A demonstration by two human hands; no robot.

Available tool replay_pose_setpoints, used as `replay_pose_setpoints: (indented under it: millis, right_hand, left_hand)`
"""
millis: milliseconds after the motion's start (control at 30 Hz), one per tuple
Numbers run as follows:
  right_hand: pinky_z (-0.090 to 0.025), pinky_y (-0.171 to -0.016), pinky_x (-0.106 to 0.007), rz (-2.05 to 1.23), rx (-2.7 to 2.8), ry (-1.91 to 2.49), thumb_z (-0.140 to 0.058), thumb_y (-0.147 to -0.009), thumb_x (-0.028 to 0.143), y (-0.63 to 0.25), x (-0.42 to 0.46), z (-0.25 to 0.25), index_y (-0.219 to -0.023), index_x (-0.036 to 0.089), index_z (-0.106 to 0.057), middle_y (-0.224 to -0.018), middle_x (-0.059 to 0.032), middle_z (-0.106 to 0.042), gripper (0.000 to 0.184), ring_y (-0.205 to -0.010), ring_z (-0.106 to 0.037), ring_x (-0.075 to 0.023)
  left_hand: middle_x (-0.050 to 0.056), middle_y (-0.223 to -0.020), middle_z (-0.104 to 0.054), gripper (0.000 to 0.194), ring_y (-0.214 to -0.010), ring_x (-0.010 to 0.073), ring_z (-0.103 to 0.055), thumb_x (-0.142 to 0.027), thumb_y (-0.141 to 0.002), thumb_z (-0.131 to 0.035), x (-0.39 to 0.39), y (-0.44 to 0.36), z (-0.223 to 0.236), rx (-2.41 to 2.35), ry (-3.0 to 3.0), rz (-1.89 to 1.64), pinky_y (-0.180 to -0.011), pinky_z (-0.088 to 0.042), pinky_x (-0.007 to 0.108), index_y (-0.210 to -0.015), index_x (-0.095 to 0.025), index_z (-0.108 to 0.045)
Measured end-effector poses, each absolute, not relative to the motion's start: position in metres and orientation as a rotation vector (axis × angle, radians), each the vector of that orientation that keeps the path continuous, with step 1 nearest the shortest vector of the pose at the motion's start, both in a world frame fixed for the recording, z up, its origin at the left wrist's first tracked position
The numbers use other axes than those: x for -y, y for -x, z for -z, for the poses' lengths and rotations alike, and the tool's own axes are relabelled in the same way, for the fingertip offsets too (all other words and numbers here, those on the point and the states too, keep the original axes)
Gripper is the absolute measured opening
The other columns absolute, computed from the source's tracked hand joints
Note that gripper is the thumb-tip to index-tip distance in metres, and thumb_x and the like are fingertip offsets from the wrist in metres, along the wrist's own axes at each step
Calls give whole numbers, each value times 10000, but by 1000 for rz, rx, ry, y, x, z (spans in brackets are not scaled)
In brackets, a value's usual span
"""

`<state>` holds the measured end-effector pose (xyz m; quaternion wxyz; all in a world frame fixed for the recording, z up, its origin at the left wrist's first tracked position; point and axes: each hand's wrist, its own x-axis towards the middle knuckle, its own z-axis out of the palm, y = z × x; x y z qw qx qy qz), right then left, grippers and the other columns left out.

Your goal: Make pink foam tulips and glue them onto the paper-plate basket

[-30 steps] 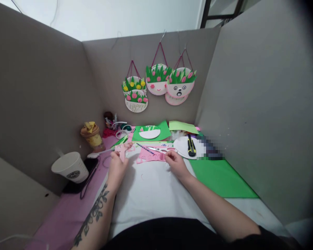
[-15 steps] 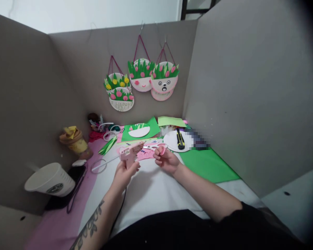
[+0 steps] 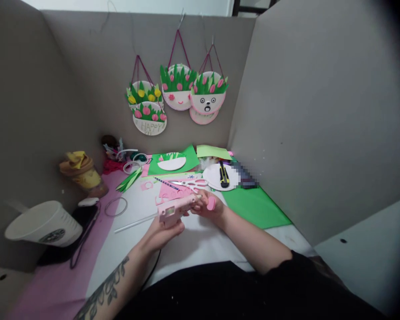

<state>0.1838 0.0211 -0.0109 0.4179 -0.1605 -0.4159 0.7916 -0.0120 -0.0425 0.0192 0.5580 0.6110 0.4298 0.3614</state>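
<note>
My left hand (image 3: 165, 233) is wrapped round the grip of a pink hot glue gun (image 3: 173, 211). A clear glue stick (image 3: 135, 223) pokes out of its back end, and its nozzle points right, up against my right hand (image 3: 210, 206). Between the fingers of my right hand is a small pink paper piece (image 3: 211, 204); the nozzle partly covers those fingers. Just beyond my hands lie white-handled scissors (image 3: 193, 183), a dark patterned pencil or strip (image 3: 166, 184) and a pink paper sheet (image 3: 175, 192) with shapes drawn on it.
A utility knife (image 3: 224, 174) rests on a white paper plate (image 3: 210, 178). Green paper (image 3: 263, 208) lies to the right. A half plate with paper grass (image 3: 172, 164) sits at the back. On the left stand a white cup (image 3: 48, 226) and a drink cup (image 3: 86, 175). Decorated plates (image 3: 178, 95) hang on the partition.
The glue gun has tilted level and moved right, bringing its nozzle to my right hand. The pink paper piece has turned in my right fingers. The whole view has shifted slightly.
</note>
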Motion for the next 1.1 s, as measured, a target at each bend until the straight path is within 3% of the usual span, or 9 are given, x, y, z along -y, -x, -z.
replay_pose_setpoints:
  millis: [233,500,667,933,1100]
  right_hand:
    - [-360,-517,-282,-1928,1136,243,-779,-448,385,-180,-24,18,-442,189,-287,-534,34,-398,530,-521,-416,-130]
    - [-341,-474,-254,-1868,1209,289,-788,-461,492,-176,-18,11,-446,191,-249,-508,53,-347,618,-460,-378,-96]
    - [-342,-481,-244,-1929,1149,213,-816,-462,433,-175,-18,10,-436,182,-281,-505,51,-363,591,-472,-405,-103]
    - [-366,-526,-248,-1994,1096,-71,-783,-607,302,-176,-23,18,-476,178,-360,-550,41,-422,459,-527,-464,-115]
    - [-375,-513,-244,-1986,1082,-88,-802,-584,292,-178,-25,19,-477,174,-376,-544,43,-415,455,-525,-453,-114]
  left_hand:
    - [-31,-534,-516,233,-504,111,-444,-387,-751,-606,47,10,-14,-928,-1505,-700,-521,-349,242,-825,-179,-530]
    - [-18,-540,-517,196,-518,110,-446,-358,-770,-583,47,9,-14,-858,-1542,-671,-522,-345,238,-741,-170,-531]
    - [-13,-534,-498,275,-515,109,-440,-414,-792,-565,45,9,-14,-831,-1591,-646,-523,-342,243,-674,-171,-512]
    - [-12,-531,-495,363,-516,107,-445,-484,-796,-568,45,10,-14,-827,-1615,-644,-527,-342,242,-657,-155,-504]
    - [-9,-528,-489,411,-514,108,-445,-531,-786,-572,45,9,-13,-822,-1645,-634,-518,-333,243,-629,-157,-503]
